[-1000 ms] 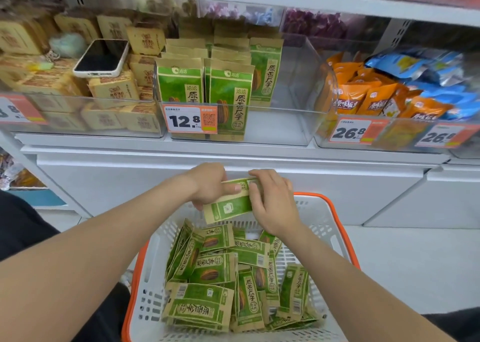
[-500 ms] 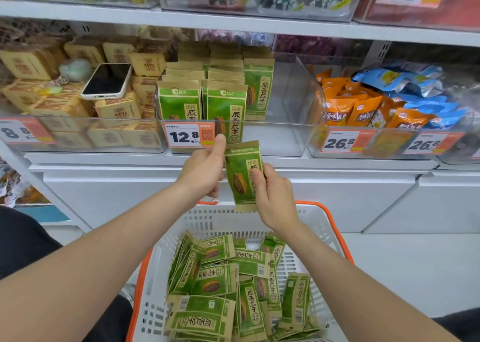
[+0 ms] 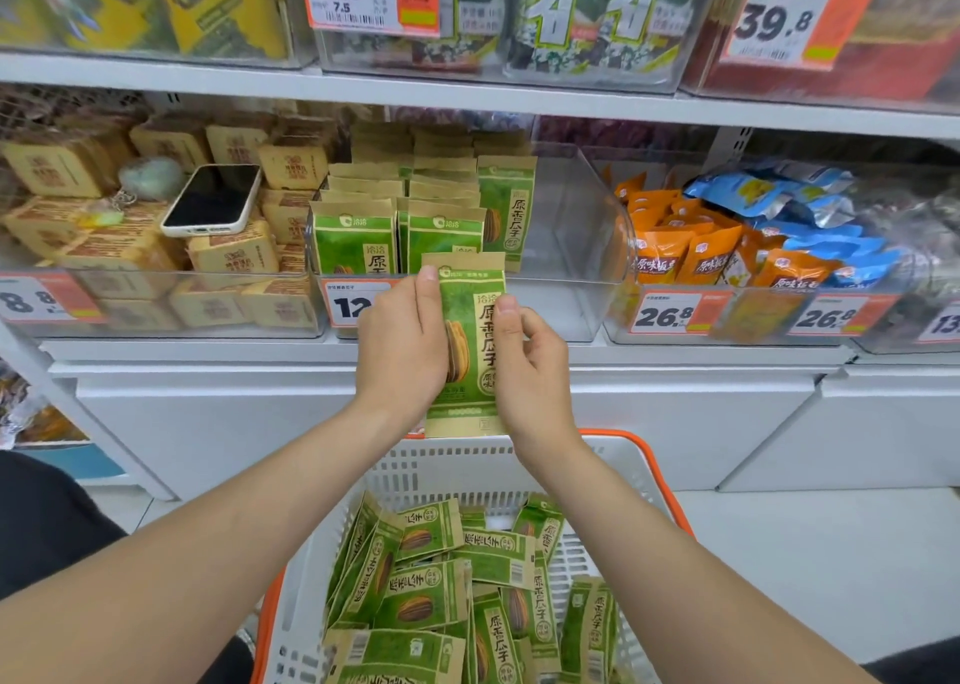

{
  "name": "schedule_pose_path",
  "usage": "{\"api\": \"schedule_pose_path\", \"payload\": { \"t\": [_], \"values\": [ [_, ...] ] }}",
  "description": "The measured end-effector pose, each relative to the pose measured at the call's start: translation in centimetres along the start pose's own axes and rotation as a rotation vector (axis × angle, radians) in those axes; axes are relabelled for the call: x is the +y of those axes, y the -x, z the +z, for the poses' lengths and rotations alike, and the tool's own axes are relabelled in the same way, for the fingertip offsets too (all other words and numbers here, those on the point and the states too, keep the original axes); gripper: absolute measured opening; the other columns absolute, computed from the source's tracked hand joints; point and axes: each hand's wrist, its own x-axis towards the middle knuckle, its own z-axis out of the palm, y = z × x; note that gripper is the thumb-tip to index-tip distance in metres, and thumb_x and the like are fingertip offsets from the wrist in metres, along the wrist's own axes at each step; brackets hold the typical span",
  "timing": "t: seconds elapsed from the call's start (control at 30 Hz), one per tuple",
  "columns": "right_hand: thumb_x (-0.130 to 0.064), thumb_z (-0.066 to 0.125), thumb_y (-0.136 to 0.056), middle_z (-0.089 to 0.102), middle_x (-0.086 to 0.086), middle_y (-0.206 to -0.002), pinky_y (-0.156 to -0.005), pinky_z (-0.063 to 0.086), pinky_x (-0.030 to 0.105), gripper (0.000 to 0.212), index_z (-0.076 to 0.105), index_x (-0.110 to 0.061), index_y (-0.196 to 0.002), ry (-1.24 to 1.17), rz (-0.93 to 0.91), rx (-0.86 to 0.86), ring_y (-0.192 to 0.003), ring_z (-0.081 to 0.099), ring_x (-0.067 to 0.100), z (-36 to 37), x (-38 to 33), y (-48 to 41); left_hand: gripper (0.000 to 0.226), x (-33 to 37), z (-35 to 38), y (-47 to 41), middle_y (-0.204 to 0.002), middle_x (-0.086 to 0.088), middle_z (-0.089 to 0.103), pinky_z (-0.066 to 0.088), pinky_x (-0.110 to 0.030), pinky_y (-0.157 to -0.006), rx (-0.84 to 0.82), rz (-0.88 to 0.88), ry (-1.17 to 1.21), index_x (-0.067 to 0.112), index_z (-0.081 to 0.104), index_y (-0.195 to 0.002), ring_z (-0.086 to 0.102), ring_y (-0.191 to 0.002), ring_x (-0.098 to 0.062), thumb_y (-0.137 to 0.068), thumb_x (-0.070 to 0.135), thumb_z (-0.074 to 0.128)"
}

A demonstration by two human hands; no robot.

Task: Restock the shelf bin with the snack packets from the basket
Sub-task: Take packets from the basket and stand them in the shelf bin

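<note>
The shelving (image 3: pixel 467 96) fills the wall ahead, its boards lined with clear bins; below it, near the person, stands the white basket (image 3: pixel 662 480) with its orange rim, a loose heap of green packets (image 3: pixel 426 595) lying every which way inside.

The shelf bin (image 3: pixel 571 226) to be filled sits on the middle board; its left side holds rows of standing packets (image 3: pixel 353 246), faces forward, while its right side shows bare floor.

One snack packet (image 3: pixel 470 340) is up out of the basket, held just in front of the bin's front wall and partly covering the price tag (image 3: pixel 345 306); it stands upright, long axis vertical, printed face toward the person. It is a flat paper pouch, tan at top and bottom, green in the middle with a seed picture; it looks light and stiff enough to stand.

The left hand (image 3: pixel 400 350) pinches its left edge, thumb high near the top; the right hand (image 3: pixel 530 371) pinches the right edge, thumb on the face; the fingers behind are hidden.

The open space lies up, beyond and to the right of the packet, so I'd judge the right hand the nearer one to carry it over the front wall.
</note>
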Motion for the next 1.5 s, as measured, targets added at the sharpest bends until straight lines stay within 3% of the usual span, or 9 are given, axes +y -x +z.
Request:
{"api": "schedule_pose_path", "payload": {
  "t": [0.17, 0.4, 0.57, 0.67, 0.77, 0.87, 1.1, 1.27, 1.5],
  "values": [
    [-0.059, 0.059, -0.099, 0.056, 0.023, -0.068, -0.066, 0.041, 0.035, 0.074, 0.061, 0.014, -0.085, -0.078, 0.04, 0.019, -0.069, 0.045, 0.02, -0.4, -1.1, -0.8, 0.055, 0.9, -0.4, -1.2, -0.053, 0.006, 0.042, 0.017, -0.038, -0.057, -0.013, 0.073, -0.001, 0.023, 0.037, -0.061, 0.042, -0.052, -0.01, -0.114, 0.037, 0.041],
    [-0.03, 0.058, -0.107, 0.044, -0.01, -0.051, -0.052, 0.032, 0.025, 0.056, 0.058, -0.016, -0.054, -0.084, 0.048, 0.227, -0.051, 0.036, 0.009, -0.9, -3.6, -2.3, 0.057, 3.0, -0.3, -2.3, -0.067, -0.003, 0.057, 0.032, -0.042, -0.058, -0.143, 0.172, -0.186, 0.022, 0.047, -0.073, 0.054, -0.066, -0.035, -0.11, 0.059, 0.023],
    [-0.03, 0.05, -0.11, 0.069, -0.011, -0.074, -0.059, 0.047, 0.022, 0.026, 0.066, -0.015, -0.096, 0.07, -0.094, 0.06, -0.063, 0.058, 0.003, -1.5, -4.4, -3.7, 0.051, 3.8, -0.5, -3.5, -0.076, -0.005, 0.053, 0.03, -0.041, -0.06, -0.153, 0.23, -0.346, 0.02, 0.047, -0.089, 0.046, -0.07, -0.034, -0.109, 0.058, 0.018],
    [-0.037, 0.051, -0.109, 0.076, 0.003, -0.105, -0.083, 0.06, 0.041, 0.028, 0.063, -0.013, -0.119, 0.121, -0.088, 0.185, -0.092, 0.072, 0.013, -1.7, -3.9, -4.7, 0.047, 3.6, -0.5, -4.0, -0.072, 0.004, 0.053, 0.029, -0.039, -0.057, -0.17, 0.218, -0.342, 0.022, 0.05, -0.089, 0.052, -0.07, -0.032, -0.111, 0.055, 0.024],
    [-0.037, 0.048, -0.11, 0.071, 0.005, -0.116, -0.095, 0.058, 0.051, 0.02, 0.056, -0.021, -0.117, 0.015, -0.024, 0.337, -0.105, 0.071, 0.018, -2.1, -3.6, -6.2, 0.054, 3.4, -0.2, -3.8, -0.064, 0.006, 0.067, 0.05, -0.037, -0.057, -0.407, 0.162, -0.132, 0.022, 0.063, -0.085, 0.067, -0.063, -0.019, -0.104, 0.067, 0.04],
    [-0.042, 0.044, -0.11, 0.071, 0.007, -0.117, -0.092, 0.06, 0.053, 0.024, 0.054, -0.022, -0.119, -0.068, 0.094, 0.338, -0.106, 0.072, 0.022, -2.4, -3.6, -7.3, 0.019, 3.4, 0.1, -3.3, -0.071, 0.008, 0.078, 0.059, -0.031, -0.057, -0.637, 0.072, 0.188, 0.019, 0.074, -0.092, 0.075, -0.062, -0.011, -0.096, 0.037, 0.077],
    [-0.047, 0.041, -0.104, 0.077, 0.014, -0.108, -0.093, 0.059, 0.059, 0.048, 0.066, -0.008, -0.114, -0.044, 0.238, 0.262, -0.104, 0.074, 0.032, -2.5, -4.2, -8.7, 0.01, 3.1, 0.0, -4.6, -0.077, -0.001, 0.08, 0.062, -0.031, -0.066, -0.611, 0.052, 0.311, 0.008, 0.081, -0.091, 0.079, -0.074, -0.014, -0.086, 0.014, 0.087],
    [-0.057, 0.064, -0.093, 0.077, 0.011, -0.113, -0.089, 0.062, 0.054, 0.057, 0.066, -0.01, -0.125, -0.068, 0.239, 0.082, -0.104, 0.076, 0.029, -3.5, -5.9, -9.7, 0.013, 2.6, -0.2, -5.0, -0.069, 0.024, 0.072, 0.061, -0.04, -0.068, -0.483, 0.218, 0.02, 0.035, 0.076, -0.08, 0.07, -0.067, -0.004, -0.091, 0.039, 0.081],
    [-0.057, 0.087, -0.053, 0.076, 0.007, -0.112, -0.084, 0.063, 0.052, 0.097, 0.055, -0.014, -0.134, -0.022, 0.358, 0.136, -0.097, 0.077, 0.026, -2.7, -6.7, -12.0, 0.039, 3.0, -0.2, -4.6, -0.082, 0.014, 0.053, 0.039, -0.033, -0.057, -0.21, 0.465, -0.304, 0.032, 0.062, -0.087, 0.052, -0.079, -0.016, -0.084, 0.068, 0.073]
  ]
}}
